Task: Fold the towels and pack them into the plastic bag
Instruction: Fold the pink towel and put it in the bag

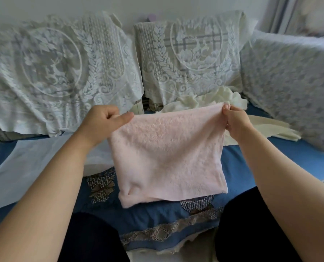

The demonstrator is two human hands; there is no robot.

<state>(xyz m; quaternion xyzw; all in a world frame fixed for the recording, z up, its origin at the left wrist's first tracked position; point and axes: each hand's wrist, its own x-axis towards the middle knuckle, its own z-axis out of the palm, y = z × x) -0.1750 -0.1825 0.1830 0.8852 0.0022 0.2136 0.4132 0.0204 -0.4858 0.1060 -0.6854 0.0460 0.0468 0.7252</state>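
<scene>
here the left hand point(102, 121) and the right hand point(235, 120) each pinch one upper corner of the pink towel point(167, 157), which hangs over the blue sofa seat point(252, 167). behind it lies a heap of cream towels point(214, 99), and a clear plastic bag point(25, 167) lies at the left.

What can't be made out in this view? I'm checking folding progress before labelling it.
- Pink towel: its layers and underside face away, so the number of folds is unclear.
- Cream towels: partly behind the pink towel and right hand; count unclear.
- Plastic bag: under the left forearm and cut by the left edge; its opening is unseen.
</scene>
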